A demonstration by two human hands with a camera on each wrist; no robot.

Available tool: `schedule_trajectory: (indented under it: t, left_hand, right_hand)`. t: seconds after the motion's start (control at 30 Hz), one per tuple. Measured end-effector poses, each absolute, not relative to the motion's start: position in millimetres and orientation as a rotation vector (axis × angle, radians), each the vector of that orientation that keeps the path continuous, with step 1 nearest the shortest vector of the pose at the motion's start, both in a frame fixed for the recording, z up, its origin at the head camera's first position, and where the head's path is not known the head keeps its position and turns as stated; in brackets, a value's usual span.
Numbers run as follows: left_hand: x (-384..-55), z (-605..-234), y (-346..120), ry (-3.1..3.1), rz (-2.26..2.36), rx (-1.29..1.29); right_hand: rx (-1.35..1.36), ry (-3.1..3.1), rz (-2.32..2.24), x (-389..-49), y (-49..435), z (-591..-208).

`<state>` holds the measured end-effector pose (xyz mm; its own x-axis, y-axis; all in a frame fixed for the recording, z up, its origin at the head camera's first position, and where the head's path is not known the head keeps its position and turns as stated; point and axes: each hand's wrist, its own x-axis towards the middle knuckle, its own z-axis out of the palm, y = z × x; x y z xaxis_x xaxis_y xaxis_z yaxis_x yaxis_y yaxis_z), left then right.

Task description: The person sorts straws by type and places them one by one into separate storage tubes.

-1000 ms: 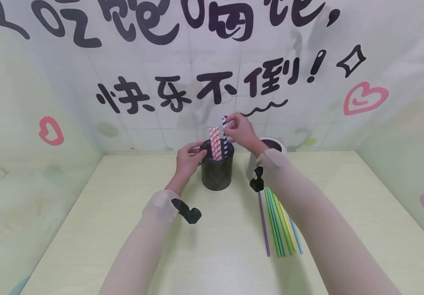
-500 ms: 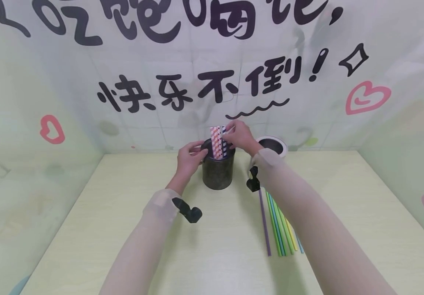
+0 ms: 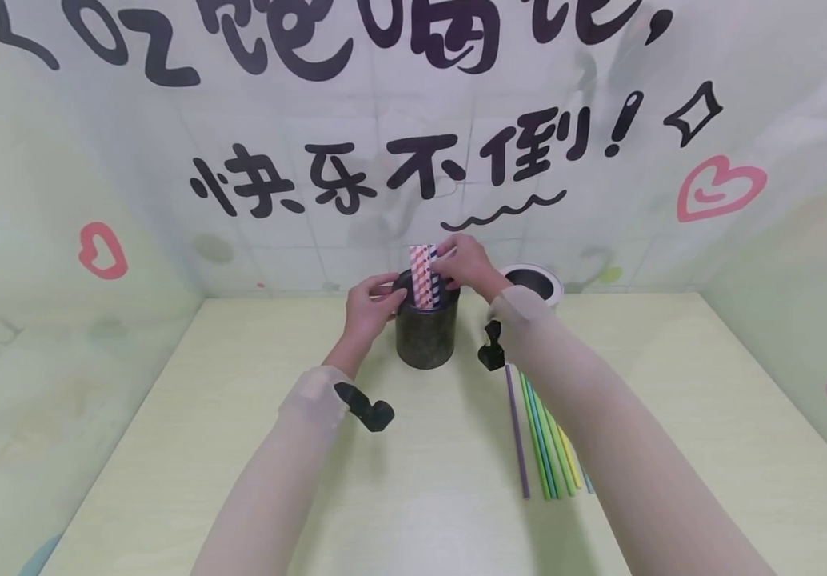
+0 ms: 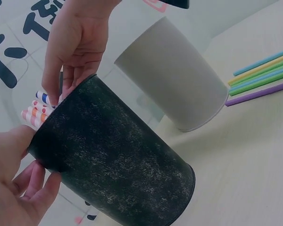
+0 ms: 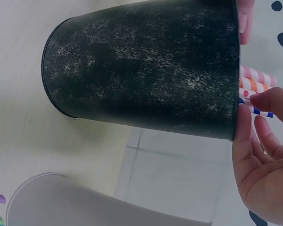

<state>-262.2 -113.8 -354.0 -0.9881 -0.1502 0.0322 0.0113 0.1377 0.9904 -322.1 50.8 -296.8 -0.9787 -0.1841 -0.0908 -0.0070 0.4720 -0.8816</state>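
A dark, mottled canister (image 3: 425,340) stands upright on the table near the back wall. My left hand (image 3: 370,308) grips its rim from the left, with the thumb at the top edge and the fingers lower on the outside. Several patterned paper straws (image 3: 419,276), pink-striped, orange-striped and red-dotted, stick up out of it. On their right is a navy-and-white striped straw (image 5: 266,114), pinched near its top by my right hand (image 3: 467,262). The right fingertips are right at the canister's rim. The straws' lower ends are hidden inside.
A pale canister (image 4: 174,75) with a dark inside stands just right of the dark one, partly behind my right wrist. Several plain colored straws (image 3: 546,448), purple, green, blue and yellow, lie on the table (image 3: 205,448), partly under my right forearm.
My right hand has moved down and slightly left, lowering the navy-striped straw until it sits beside the others in the dark canister. My left hand has stayed on the rim.
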Motion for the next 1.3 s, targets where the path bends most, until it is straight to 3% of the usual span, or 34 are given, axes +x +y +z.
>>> schedule_trajectory:
  t: [0.57, 0.9, 1.3]
  left_hand:
    - [-255, -320, -101, -2.287, -1.759, 0.072]
    - [-247, -304, -56, -2.237, -1.828, -0.129]
    - [-253, -311, 3, -2.366, -1.982, -0.197]
  right_hand:
    - [-0.286, 2.57, -1.44, -287, 116, -273]
    - [-0.285, 2.564, -1.463, -269, 165, -278]
    - [-0.254, 2.595, -1.45, -248, 219, -295]
